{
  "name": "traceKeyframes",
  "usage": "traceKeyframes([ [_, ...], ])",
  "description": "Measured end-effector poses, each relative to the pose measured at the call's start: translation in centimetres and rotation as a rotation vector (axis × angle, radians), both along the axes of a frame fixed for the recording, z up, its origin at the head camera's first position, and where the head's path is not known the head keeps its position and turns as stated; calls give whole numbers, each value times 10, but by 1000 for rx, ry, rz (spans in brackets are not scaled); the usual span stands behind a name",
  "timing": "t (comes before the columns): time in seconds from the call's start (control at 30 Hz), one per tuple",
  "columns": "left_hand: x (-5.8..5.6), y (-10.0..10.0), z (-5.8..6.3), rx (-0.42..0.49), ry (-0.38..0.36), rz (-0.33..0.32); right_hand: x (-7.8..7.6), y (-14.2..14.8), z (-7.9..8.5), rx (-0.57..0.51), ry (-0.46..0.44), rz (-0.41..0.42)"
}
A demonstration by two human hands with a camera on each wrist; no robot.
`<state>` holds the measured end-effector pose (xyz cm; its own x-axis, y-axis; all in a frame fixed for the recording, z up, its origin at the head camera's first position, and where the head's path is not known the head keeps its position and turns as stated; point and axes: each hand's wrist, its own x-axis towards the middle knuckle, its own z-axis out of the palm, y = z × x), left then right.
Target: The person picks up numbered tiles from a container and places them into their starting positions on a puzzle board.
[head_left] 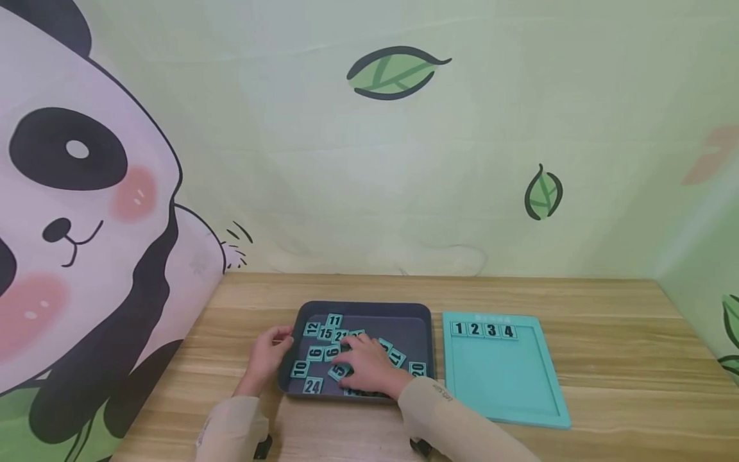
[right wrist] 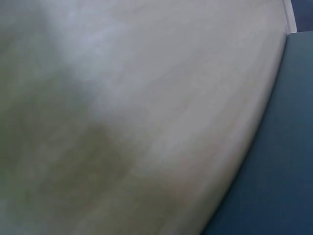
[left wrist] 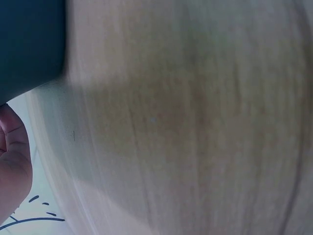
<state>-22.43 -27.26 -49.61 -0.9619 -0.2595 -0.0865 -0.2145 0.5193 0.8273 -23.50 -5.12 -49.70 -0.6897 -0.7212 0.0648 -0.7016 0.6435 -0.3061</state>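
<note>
Several teal number tiles lie scattered in a dark rectangular tray [head_left: 398,324] on the table. My right hand [head_left: 372,366] reaches over the tray among them. Its thumb and a finger stand at either side of the number 5 tile [head_left: 339,371]; whether they pinch it does not show, and the hand hides other tiles. At the tray's left side, my left hand [head_left: 268,356] has its fingertips against the rim, fingers loosely bent. Part of that left hand [left wrist: 14,161] appears beside the dark tray corner [left wrist: 32,44] in the left wrist view.
Right of the tray lies a turquoise board [head_left: 502,378] with a raised border; tiles 1, 2, 3 and 4 [head_left: 508,331] stand in its top row. Both lie on a wood-grain table [head_left: 629,359]. A wall hanging [head_left: 300,160] with a panda and leaves rises behind.
</note>
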Motion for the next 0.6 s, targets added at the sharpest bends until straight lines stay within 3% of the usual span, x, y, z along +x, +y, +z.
traceKeyframes([
  [0.23, 0, 0, 0, -4, 8, 9, -1, -1, 2, 2, -43, -58],
  [0.6, 0, 0, -1, -7, -6, 10, -2, 1, 4, -33, -35, -80],
])
